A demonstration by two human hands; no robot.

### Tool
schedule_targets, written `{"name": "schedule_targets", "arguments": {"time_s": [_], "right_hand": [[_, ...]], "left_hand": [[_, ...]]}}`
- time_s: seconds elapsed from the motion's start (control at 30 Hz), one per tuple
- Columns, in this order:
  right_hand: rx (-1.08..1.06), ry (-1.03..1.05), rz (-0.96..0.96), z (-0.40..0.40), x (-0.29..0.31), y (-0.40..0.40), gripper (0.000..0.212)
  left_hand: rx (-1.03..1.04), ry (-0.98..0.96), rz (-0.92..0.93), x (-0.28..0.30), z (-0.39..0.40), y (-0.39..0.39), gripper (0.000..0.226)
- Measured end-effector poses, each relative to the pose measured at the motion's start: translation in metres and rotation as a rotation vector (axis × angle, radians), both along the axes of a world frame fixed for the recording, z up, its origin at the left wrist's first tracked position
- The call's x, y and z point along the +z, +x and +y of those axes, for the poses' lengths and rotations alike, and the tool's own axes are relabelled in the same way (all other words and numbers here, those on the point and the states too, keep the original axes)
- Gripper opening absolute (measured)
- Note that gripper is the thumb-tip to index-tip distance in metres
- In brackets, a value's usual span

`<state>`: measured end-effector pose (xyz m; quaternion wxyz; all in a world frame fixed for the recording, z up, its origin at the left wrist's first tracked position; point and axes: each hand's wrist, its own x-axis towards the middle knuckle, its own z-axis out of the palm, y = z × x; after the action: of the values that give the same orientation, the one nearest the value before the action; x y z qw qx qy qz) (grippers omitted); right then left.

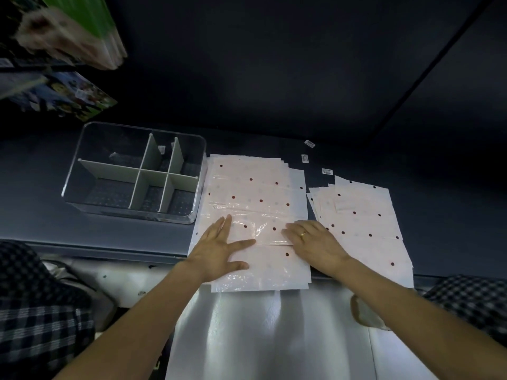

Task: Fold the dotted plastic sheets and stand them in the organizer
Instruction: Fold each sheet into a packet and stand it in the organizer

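Observation:
A stack of pale pink plastic sheets with dark red dots [255, 193] lies flat on the dark shelf, its near end hanging over the shelf's front edge. My left hand [219, 248] lies flat on the stack's left side, fingers straight and spread. My right hand [312, 239], with a ring on it, presses the stack's right side with straight fingers. A second, fanned pile of dotted sheets [362, 223] lies just to the right. The clear organizer [82, 149] with white dividers stands to the left, and its compartments hold no sheets.
Three small barcode labels [305, 158] lie on the shelf behind the piles. Colourful packaged goods [63, 97] hang at the upper left. A shiny metal surface [260, 338] runs below the shelf's front edge. Checked fabric shows at both lower corners.

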<state>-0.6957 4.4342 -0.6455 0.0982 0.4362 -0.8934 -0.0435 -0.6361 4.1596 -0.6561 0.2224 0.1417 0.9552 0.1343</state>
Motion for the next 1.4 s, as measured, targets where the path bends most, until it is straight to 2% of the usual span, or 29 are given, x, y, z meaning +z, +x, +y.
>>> {"name": "schedule_targets", "arguments": {"time_s": [0.1, 0.17, 0.33, 0.4, 0.47, 0.53, 0.67, 0.73, 0.8, 0.83, 0.93, 1.0, 1.03, 1.07, 1.1, 1.2, 1.27, 1.33, 1.4], "right_hand": [[0.083, 0.043, 0.038, -0.009, 0.009, -0.006, 0.03], [0.105, -0.016, -0.006, -0.016, 0.019, -0.006, 0.023], [0.061, -0.328, -0.312, -0.038, 0.042, 0.021, 0.014], [0.047, -0.398, -0.403, -0.053, 0.048, 0.036, 0.008], [0.023, -0.428, -0.479, -0.067, 0.053, 0.045, 0.012], [-0.043, -0.454, -0.6, -0.076, 0.055, 0.045, 0.021], [-0.277, -0.492, -1.047, -0.069, 0.058, 0.028, 0.049], [-0.361, -0.513, -1.162, -0.061, 0.051, 0.017, 0.042], [-0.428, -0.541, -1.213, -0.061, 0.042, 0.011, 0.015], [-0.464, -0.545, -1.209, -0.063, 0.038, 0.009, 0.012], [-0.593, -0.551, -1.175, -0.073, 0.026, 0.003, 0.033], [-0.657, -0.548, -1.142, -0.081, 0.021, -0.002, 0.034], [-0.683, -0.538, -1.12, -0.084, 0.018, -0.005, 0.033], [-0.7, -0.521, -1.101, -0.087, 0.016, -0.006, 0.032], [-0.715, -0.499, -1.085, -0.089, 0.014, -0.008, 0.033], [-0.744, -0.43, -1.049, -0.094, 0.011, -0.012, 0.036], [-0.753, -0.399, -1.042, -0.095, 0.01, -0.014, 0.036], [-0.76, -0.376, -1.029, -0.096, 0.009, -0.015, 0.04], [-0.775, -0.369, -1.034, -0.097, 0.01, -0.016, 0.047]], "left_hand": [[0.023, -0.014, 0.049, 0.003, 0.006, 0.002, 0.053], [0.041, -0.016, 0.128, 0.004, 0.009, 0.004, 0.05], [0.236, 0.119, 0.237, 0.008, 0.022, 0.014, 0.043], [0.333, 0.227, 0.291, 0.008, 0.028, 0.021, 0.033], [0.403, 0.338, 0.312, 0.006, 0.03, 0.026, 0.019], [0.439, 0.369, 0.278, 0.004, 0.029, 0.029, 0.015], [0.582, 0.405, 0.197, 0.002, 0.024, 0.03, 0.016], [0.646, 0.421, 0.152, 0.0, 0.023, 0.028, 0.017], [0.693, 0.44, 0.115, -0.001, 0.022, 0.027, 0.021], [0.707, 0.442, 0.099, -0.001, 0.023, 0.026, 0.022], [0.779, 0.481, 0.055, 0.001, 0.022, 0.025, 0.023], [0.832, 0.53, 0.053, 0.002, 0.022, 0.024, 0.021], [0.852, 0.554, 0.057, 0.005, 0.024, 0.024, 0.012], [0.87, 0.564, 0.06, 0.008, 0.026, 0.025, 0.013], [0.875, 0.553, 0.076, 0.009, 0.028, 0.027, 0.025], [0.737, 0.386, 0.277, 0.011, 0.027, 0.03, 0.047], [0.457, 0.236, 0.357, 0.011, 0.023, 0.028, 0.05], [0.164, 0.075, 0.301, 0.009, 0.016, 0.023, 0.058], [-0.016, -0.063, 0.215, 0.004, 0.006, 0.019, 0.064]]}}
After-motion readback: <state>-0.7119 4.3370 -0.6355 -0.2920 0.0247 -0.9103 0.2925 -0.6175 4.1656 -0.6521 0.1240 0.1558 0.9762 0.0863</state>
